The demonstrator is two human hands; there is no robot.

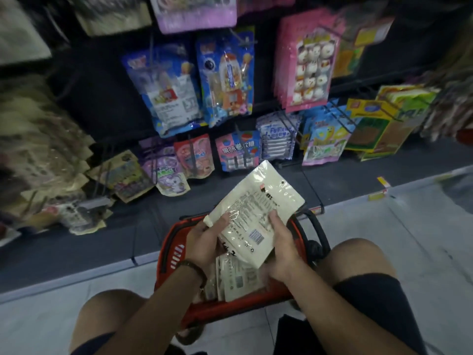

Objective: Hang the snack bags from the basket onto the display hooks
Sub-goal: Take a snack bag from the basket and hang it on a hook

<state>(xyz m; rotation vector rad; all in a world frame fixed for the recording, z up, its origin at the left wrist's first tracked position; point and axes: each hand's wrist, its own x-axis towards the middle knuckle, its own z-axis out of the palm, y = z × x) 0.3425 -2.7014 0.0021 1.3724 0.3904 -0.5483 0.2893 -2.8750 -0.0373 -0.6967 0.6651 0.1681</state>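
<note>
A cream-white snack bag [258,201] with printed text and a barcode is held above the red basket [170,254], its hang hole pointing up toward the rack. My left hand [204,242] grips its lower left edge, and my right hand [280,242] holds its right side with the thumb on the front. More pale snack bags [235,278] lie in the basket beneath. The basket sits on the floor between my knees. Dark display hooks [289,126] stick out of the rack, most carrying colourful packets.
The rack holds blue packets [225,78], pink packets [307,62], a strawberry candy packet [238,152] and yellow-green packets [378,124]. A dark base shelf [332,175] runs under the rack. Brown packets [51,149] crowd the left. Pale floor tiles lie to the right.
</note>
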